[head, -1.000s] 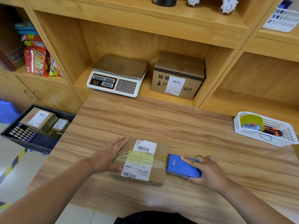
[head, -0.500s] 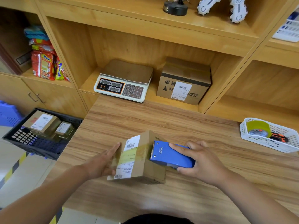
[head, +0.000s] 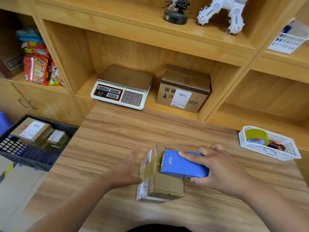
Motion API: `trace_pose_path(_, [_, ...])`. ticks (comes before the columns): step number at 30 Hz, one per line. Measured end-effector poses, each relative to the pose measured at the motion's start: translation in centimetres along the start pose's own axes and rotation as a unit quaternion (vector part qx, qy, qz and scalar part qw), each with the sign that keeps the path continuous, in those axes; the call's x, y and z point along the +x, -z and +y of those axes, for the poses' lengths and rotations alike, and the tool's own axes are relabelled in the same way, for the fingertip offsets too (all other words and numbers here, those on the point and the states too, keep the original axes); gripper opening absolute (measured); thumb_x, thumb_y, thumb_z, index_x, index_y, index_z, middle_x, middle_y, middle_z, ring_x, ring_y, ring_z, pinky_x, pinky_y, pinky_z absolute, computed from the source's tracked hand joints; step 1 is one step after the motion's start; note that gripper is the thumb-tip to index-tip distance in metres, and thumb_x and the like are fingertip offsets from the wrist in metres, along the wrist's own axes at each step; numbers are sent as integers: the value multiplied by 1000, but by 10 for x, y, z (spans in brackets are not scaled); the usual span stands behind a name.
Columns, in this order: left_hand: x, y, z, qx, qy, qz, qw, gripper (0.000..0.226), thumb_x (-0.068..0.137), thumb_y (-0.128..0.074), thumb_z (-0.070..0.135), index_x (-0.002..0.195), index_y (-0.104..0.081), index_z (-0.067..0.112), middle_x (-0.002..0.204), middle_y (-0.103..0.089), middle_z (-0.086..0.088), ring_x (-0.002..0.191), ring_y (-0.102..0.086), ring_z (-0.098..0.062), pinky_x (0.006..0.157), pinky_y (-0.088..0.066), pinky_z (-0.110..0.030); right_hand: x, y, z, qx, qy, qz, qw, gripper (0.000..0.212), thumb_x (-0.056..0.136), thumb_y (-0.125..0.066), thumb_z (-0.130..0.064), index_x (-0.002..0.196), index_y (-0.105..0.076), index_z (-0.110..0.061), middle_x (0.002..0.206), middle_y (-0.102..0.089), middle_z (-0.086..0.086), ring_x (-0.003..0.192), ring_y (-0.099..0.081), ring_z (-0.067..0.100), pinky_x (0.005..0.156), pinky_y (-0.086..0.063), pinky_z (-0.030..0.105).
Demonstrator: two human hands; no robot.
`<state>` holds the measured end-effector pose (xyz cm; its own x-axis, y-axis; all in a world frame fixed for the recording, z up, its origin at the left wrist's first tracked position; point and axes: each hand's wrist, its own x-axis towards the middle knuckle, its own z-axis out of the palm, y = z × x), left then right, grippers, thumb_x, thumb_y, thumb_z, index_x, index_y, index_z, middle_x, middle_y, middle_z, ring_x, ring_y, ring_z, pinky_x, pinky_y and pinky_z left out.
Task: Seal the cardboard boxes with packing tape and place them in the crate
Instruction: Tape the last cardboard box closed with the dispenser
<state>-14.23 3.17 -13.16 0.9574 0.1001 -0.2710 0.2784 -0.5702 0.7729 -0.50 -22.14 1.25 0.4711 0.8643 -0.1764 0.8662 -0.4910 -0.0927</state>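
A small cardboard box (head: 167, 186) stands tipped on its side on the wooden table, its labelled face turned left with a strip of yellowish tape over it. My right hand (head: 215, 168) grips a blue tape dispenser (head: 182, 164) lying on the box's upper face, its serrated edge at the left corner. My left hand (head: 128, 168), blurred with fingers straight, presses against the labelled face. A black crate (head: 33, 158) sits low at the left with two labelled boxes (head: 31, 131) inside.
A white basket (head: 287, 153) with a tape roll (head: 256, 137) sits at the table's right. On the shelf behind are a weighing scale (head: 122, 87) and a larger cardboard box (head: 184, 89). Snack packets (head: 38, 69) fill the left shelf.
The box has been tipped from lying flat up onto its side. The dispenser moved from the box's right end up onto its upper face. My left hand stayed against the labelled face.
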Motion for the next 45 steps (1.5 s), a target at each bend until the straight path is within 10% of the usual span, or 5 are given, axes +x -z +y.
trace_pose_path(4, [-10,19,45,-75,-92,31,992,129,59,-80,48,138,22,54,149,-11,39,137,-6,16,103,-13,1,14,0,-17,-2,11,-5,1000,65,73,-46,-71,113,4,-82,86,-31,-28,89,-25,14,66,-19,7])
trace_pose_path(12, [-13,14,42,6,-58,33,998,137,55,-84,47,122,34,60,143,-17,36,131,-10,21,105,-13,-2,30,5,-25,0,28,-9,1000,69,72,-45,-71,121,2,-80,96,-39,-18,88,-27,13,56,-15,14])
trace_pose_path(45, [-9,15,58,19,-42,-13,999,111,64,-77,51,137,6,58,140,-22,46,134,-15,15,112,-18,-26,-52,-4,98,173,-8,-35,984,81,69,-74,-44,116,-20,-83,98,-46,-23,92,-35,2,83,-32,10])
